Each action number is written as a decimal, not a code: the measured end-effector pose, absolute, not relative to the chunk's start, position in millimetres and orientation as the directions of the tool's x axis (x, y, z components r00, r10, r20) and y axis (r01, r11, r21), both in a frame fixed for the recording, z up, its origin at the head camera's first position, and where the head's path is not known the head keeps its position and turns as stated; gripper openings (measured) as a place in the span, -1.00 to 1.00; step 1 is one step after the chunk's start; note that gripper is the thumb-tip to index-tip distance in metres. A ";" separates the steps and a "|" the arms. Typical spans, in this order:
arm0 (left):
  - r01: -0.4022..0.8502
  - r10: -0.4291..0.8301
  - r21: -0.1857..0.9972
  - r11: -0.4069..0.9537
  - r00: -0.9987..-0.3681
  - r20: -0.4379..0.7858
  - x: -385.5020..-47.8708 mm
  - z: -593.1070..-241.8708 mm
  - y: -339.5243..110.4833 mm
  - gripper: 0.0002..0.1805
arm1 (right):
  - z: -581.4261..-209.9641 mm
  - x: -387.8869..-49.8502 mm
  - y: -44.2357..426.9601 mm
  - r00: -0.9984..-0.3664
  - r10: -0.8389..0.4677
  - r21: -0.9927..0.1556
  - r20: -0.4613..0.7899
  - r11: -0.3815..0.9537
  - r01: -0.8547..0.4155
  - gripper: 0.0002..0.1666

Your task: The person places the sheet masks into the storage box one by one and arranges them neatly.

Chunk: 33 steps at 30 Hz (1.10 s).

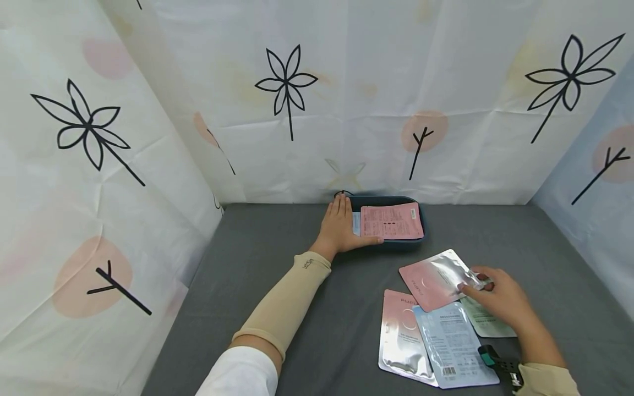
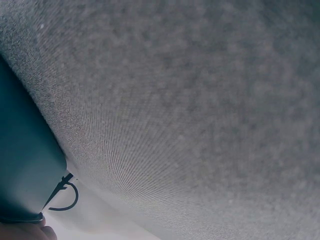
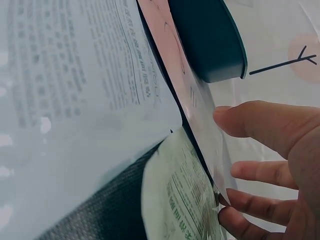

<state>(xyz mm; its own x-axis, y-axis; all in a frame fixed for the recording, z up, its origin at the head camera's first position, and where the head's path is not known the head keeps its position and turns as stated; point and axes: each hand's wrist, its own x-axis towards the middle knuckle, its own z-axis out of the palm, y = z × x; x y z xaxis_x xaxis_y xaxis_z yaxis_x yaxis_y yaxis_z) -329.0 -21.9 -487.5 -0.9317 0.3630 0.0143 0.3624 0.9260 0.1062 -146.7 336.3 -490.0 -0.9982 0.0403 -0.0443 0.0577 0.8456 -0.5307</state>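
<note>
In the head view my right hand (image 1: 500, 294) pinches the right end of a pink and silver packet (image 1: 436, 278), thumb on top, tilted over the other packets. The right wrist view shows the thumb and fingers (image 3: 265, 120) at that packet's edge (image 3: 200, 115). Under and beside it lie a blue packet (image 1: 455, 346), a green packet (image 1: 487, 319) and another pink packet (image 1: 403, 335). My left hand (image 1: 342, 228) rests with straight fingers on the left rim of a dark blue tray (image 1: 423, 220), which holds a pink packet (image 1: 391, 221) and a blue one (image 1: 356, 224).
A grey cloth (image 1: 277, 236) covers the table. Patterned white curtains (image 1: 366, 99) hang behind it and at both sides. The tray stands against the back curtain. A dark loop (image 2: 70, 195) shows behind the tray in the left wrist view.
</note>
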 end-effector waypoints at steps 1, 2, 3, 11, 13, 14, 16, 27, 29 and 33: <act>0.363 0.363 0.107 0.926 -0.932 0.020 -328.0 -487.1 -21.8 0.57 | -489.8 -146.7 335.6 -0.998 0.041 -0.530 -0.045 0.846 0.059 -0.13; 0.364 0.363 0.106 0.925 -0.931 0.025 -327.3 -486.9 -21.8 0.56 | -489.5 -146.8 334.9 -0.998 0.043 -0.529 -0.046 0.847 0.061 -0.13; 0.365 0.364 0.109 0.925 -0.931 0.031 -326.9 -486.7 -21.7 0.56 | -489.3 -146.9 334.1 -0.998 0.043 -0.530 -0.045 0.846 0.060 -0.13; 0.359 0.363 0.127 0.925 -0.932 -0.006 -332.6 -490.9 -22.0 0.60 | -490.5 -147.8 328.7 -0.997 0.062 -0.533 -0.047 0.843 0.077 -0.13; 0.360 0.364 0.129 0.924 -0.931 -0.009 -333.4 -491.2 -21.9 0.62 | -490.7 -148.2 328.6 -0.997 0.066 -0.533 -0.047 0.842 0.081 -0.14; 0.361 0.365 0.129 0.924 -0.931 -0.008 -333.5 -491.1 -22.0 0.62 | -491.0 -148.5 328.7 -0.997 0.063 -0.534 -0.044 0.842 0.077 -0.15; 0.362 0.365 0.121 0.924 -0.931 -0.001 -332.9 -490.7 -21.8 0.62 | -491.5 -148.9 329.0 -0.998 0.054 -0.536 -0.034 0.842 0.064 -0.16; 0.365 0.365 0.118 0.924 -0.931 0.025 -327.3 -486.4 -21.8 0.57 | -496.6 -148.6 331.8 -0.999 0.028 -0.623 0.044 0.783 -0.006 -0.28; 0.365 0.367 0.126 0.923 -0.930 0.008 -329.1 -487.0 -22.2 0.59 | -497.4 -148.4 332.2 -0.999 0.037 -0.646 0.023 0.763 0.013 -0.27; 0.362 0.368 0.135 0.922 -0.930 -0.018 -332.5 -488.6 -22.4 0.61 | -497.7 -149.2 332.0 -0.998 0.057 -0.672 -0.028 0.738 0.061 -0.24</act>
